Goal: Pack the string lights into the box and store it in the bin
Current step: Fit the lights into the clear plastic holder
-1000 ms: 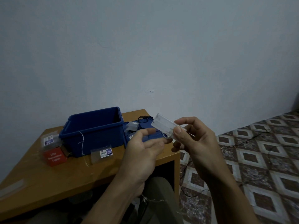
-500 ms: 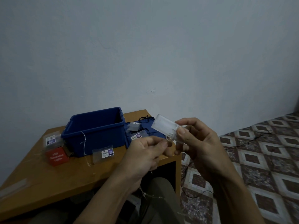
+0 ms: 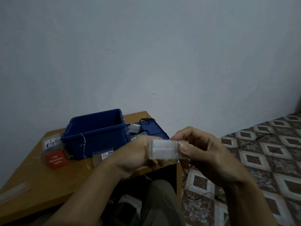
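Translucent plastic, the small battery case of the string lights is now held level between both hands above the table's edge, where a second ago it was tilted and pinched by the right hand alone. The left hand is now closed on its left end, the right thumb pressed on the other. The red box and blue bin are left untouched, so packing is judged barely begun.
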`<state>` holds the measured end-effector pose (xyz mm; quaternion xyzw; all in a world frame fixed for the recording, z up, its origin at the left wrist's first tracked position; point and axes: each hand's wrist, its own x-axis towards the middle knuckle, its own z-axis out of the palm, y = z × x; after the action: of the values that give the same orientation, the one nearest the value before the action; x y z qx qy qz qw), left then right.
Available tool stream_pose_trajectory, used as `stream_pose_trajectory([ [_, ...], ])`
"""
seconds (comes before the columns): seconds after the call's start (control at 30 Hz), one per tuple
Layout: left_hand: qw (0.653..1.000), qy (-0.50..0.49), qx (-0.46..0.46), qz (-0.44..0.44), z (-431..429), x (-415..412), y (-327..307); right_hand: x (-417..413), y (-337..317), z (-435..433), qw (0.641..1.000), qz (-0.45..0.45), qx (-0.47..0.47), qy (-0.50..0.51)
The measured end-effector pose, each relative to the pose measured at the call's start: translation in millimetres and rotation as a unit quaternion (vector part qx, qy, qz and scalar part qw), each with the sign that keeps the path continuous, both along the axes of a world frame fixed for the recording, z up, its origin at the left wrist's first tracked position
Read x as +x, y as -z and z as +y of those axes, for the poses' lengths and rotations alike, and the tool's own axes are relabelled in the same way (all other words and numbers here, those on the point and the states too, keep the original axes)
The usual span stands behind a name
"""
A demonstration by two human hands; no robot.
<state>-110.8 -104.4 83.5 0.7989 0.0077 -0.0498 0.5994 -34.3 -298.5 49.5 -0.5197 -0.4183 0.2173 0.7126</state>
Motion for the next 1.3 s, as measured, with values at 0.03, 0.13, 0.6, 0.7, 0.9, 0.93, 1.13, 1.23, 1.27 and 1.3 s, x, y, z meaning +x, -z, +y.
stream_pose_trajectory([
  [0.03, 1.000, 0.007, 0.011, 0.006, 1.5, 2.4, -4.8, 0.7, 0.1, -2.1, 1.000, -0.017, -0.022, 0.004],
  [0.13, 0.999, 0.021, 0.046, 0.021, 3.5, 9.6, -16.8, 1.6, 0.2, -5.7, 0.995, -0.066, -0.080, 0.013],
  [0.6, 0.970, -0.111, 0.176, -0.129, -24.3, -0.4, -32.9, -4.6, -5.6, -0.2, 0.918, -0.238, -0.157, 0.275],
  [0.7, 0.966, -0.128, 0.149, -0.170, -32.0, -6.1, -22.2, -5.6, -5.5, 3.9, 0.913, -0.233, -0.123, 0.310],
  [0.9, 0.962, -0.167, 0.036, -0.213, -47.0, -17.2, 1.4, -5.0, -2.9, 13.9, 0.915, -0.195, -0.038, 0.352],
  [0.93, 0.960, -0.185, 0.018, -0.210, -48.9, -17.5, 4.0, -6.0, -2.4, 16.1, 0.916, -0.187, -0.028, 0.352],
  [1.13, 0.956, -0.243, -0.103, -0.127, -44.1, -13.6, 8.1, -12.6, -1.6, 28.7, 0.934, -0.131, 0.021, 0.332],
  [1.23, 0.969, -0.189, -0.111, -0.113, -37.5, -16.9, 7.3, -13.1, -0.4, 30.2, 0.946, -0.102, 0.042, 0.304],
  [1.27, 0.972, -0.172, -0.108, -0.117, -35.0, -18.6, 7.0, -13.0, -0.2, 30.6, 0.949, -0.097, 0.045, 0.297],
  [1.3, 0.974, -0.160, -0.108, -0.121, -32.6, -19.6, 6.8, -13.2, 0.0, 30.6, 0.951, -0.092, 0.047, 0.292],
])
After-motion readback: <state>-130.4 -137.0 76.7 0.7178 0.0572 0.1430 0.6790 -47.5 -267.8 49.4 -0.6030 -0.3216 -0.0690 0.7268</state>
